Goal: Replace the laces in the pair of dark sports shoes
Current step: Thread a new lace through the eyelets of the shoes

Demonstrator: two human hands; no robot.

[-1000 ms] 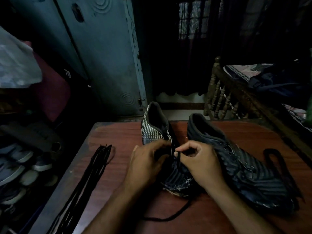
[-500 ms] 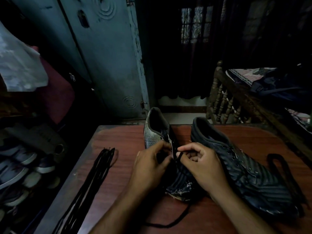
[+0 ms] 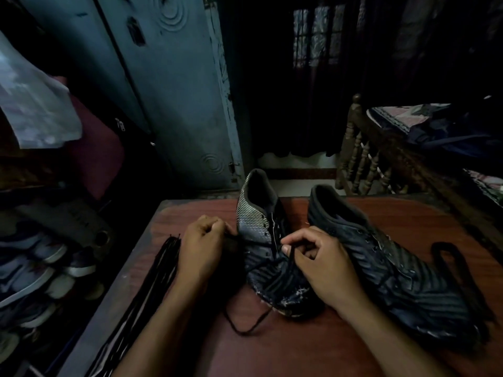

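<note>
Two dark sports shoes stand on a reddish wooden table [image 3: 313, 346], toes toward me. The left shoe [image 3: 258, 227] has a black lace [image 3: 272, 263] crossing its lower eyelets, and a loose loop of that lace lies on the table in front of the toe. My left hand [image 3: 202, 248] is beside the shoe's left side and pinches one end of the lace, pulled out sideways. My right hand [image 3: 318, 265] rests over the shoe's right side and pinches the other strand between thumb and finger. The right shoe [image 3: 394, 268] shows open eyelets with no lace in view.
A bundle of black laces [image 3: 152, 292] lies along the table's left edge. Another black lace [image 3: 460, 268] loops beside the right shoe. A shoe rack [image 3: 35, 276] stands left, a blue metal door [image 3: 174, 91] behind, a wooden bed rail [image 3: 381, 148] right.
My left hand has moved left, away from the shoe's middle, drawing a lace end out sideways. My right hand stays at the eyelets. The camera has tilted slightly.
</note>
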